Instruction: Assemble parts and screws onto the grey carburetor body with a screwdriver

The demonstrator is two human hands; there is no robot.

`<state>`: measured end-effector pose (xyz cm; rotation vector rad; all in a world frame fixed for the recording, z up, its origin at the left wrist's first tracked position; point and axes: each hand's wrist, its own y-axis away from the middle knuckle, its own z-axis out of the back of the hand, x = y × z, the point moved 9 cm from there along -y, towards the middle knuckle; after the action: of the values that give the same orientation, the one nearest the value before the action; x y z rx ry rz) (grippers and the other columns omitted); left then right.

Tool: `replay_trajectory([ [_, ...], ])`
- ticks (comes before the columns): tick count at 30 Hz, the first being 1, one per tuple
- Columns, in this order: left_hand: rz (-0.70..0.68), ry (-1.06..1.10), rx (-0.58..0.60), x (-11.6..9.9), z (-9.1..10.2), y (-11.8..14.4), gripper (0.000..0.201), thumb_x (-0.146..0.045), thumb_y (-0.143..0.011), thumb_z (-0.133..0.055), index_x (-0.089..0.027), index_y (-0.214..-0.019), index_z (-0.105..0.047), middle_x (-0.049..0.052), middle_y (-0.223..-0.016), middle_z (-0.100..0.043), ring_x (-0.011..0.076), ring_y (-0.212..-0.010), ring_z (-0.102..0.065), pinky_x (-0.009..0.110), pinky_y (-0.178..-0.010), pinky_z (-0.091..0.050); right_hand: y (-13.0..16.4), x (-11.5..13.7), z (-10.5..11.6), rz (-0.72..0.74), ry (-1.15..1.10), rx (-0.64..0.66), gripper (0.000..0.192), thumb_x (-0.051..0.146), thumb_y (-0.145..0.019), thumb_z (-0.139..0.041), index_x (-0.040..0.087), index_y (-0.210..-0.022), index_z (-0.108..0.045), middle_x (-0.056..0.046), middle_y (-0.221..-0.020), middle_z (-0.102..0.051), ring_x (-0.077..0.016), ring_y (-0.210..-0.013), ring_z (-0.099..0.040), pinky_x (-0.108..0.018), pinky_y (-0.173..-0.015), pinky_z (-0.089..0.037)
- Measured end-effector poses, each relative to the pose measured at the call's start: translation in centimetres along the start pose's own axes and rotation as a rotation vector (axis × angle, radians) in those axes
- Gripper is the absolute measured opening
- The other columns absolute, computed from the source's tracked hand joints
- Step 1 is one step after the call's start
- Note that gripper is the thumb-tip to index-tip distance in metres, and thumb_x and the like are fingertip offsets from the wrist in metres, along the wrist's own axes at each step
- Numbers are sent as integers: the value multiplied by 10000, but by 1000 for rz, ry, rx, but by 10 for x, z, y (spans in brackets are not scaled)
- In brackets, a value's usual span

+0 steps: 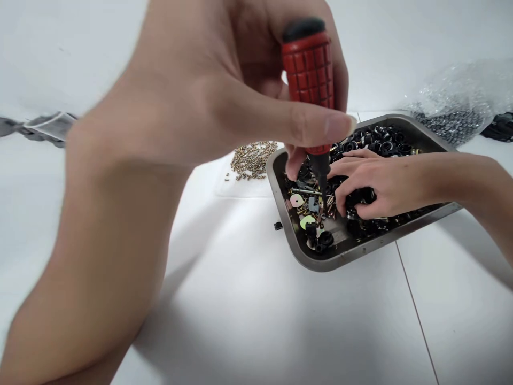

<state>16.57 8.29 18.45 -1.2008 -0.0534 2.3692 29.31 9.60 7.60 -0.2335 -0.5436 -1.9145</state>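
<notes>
**Screwdriver held upright over a tray of small parts**

At the far left edge, a grey object (44,127) lay on the white table (256,299), blurred and partly cut off by the forearm; what it was could not be made out.

The left hand (208,91) filled the upper left of the view, very close to the camera and partly out of focus. It was closed around a screwdriver (310,91) with a red, gridded handle and black cap, thumb stretched across the front of the handle and the other fingers wrapped behind. The tool's long axis stood nearly vertical, shaft pointing down from the grip into the tray.

Just left of the tray, a loose pile of brass screws (252,159) sat on the table, apart from both hands.

The metal tray (360,251) held a jumble of black rings, washers and screws. The screwdriver tip met this clutter near the tray's left half, but the exact point of contact was too small and crowded to tell.

The right hand (372,184) came in from the right and rested inside the tray, fingers curled around a small black part (360,199) just right of the shaft. The part was mostly hidden by the fingers, so its shape was unclear.

Behind the tray at far right lay a clear plastic bag (457,107) of small dark pieces, cut off by the frame.
</notes>
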Motion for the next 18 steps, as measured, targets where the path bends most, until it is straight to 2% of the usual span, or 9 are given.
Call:
replay_trajectory([
  [1, -90, -20, 12, -13, -5, -2, 521, -532, -930, -476, -54, -910, -681, -52, -797, -645, 62, -712, -692, 274, -688, -510, 0, 3, 2, 15, -12, -15, 234, 322, -791, -660, 345, -959, -822, 6, -1419, -642, -404, -1485, -391, -651, -1239, -267],
  [3, -178, -61, 51, -27, -16, -4, 523, -526, -923, -492, -43, -854, -682, -77, -705, -619, 10, -614, -638, 177, -602, -480, 0, 7, 6, 38, -36, -45, 222, 347, -793, -668, 356, -950, -825, 1, -1352, -681, -395, -1466, -423, -641, -1256, -254],
  [5, -170, -88, 75, -27, -21, -6, 380, -439, -859, -675, -60, -842, -693, -104, -652, -609, 5, -574, -625, 126, -539, -468, 0, 8, 8, 43, -41, -49, 210, 354, -798, -667, 368, -936, -824, 11, -1341, -690, -394, -1457, -437, -648, -1258, -247],
  [7, -157, -113, 85, -23, -20, -7, 302, -362, -821, -751, -65, -840, -699, -110, -610, -595, 21, -556, -642, 121, -523, -470, -1, 9, 7, 51, -26, -27, 207, 342, -808, -653, 369, -927, -820, 27, -1363, -681, -385, -1455, -443, -647, -1254, -253],
  [12, -105, -117, 105, -12, -12, -5, 292, -365, -865, -701, -73, -858, -700, -103, -610, -571, 79, -609, -682, 192, -582, -497, 1, 4, 8, 41, -18, -4, 181, 332, -825, -647, 351, -910, -806, 47, -1440, -639, -365, -1459, -442, -615, -1238, -282],
  [14, -134, -109, 120, -13, -11, -3, 388, -422, -909, -598, -46, -876, -689, -81, -665, -570, 90, -677, -688, 256, -643, -507, 1, 2, 7, 26, -46, -2, 182, 365, -857, -631, 348, -927, -797, 43, -1449, -636, -367, -1446, -457, -605, -1226, -301],
  [16, -179, -109, 111, -15, -10, 0, 545, -505, -941, -449, -11, -935, -677, -51, -750, -580, 100, -747, -697, 317, -690, -496, 1, 4, 5, 22, -65, -19, 231, 408, -908, -586, 358, -1028, -777, 28, -1425, -650, -359, -1416, -488, -586, -1203, -332],
  [18, -110, -77, 46, -6, -1, 2, 651, -591, -931, -369, -23, -1028, -674, -24, -841, -600, 138, -811, -724, 349, -703, -494, -1, 9, 2, 35, -48, -51, 312, 429, -953, -524, 358, -1183, -722, 2, -1381, -669, -340, -1363, -531, -571, -1189, -343],
])
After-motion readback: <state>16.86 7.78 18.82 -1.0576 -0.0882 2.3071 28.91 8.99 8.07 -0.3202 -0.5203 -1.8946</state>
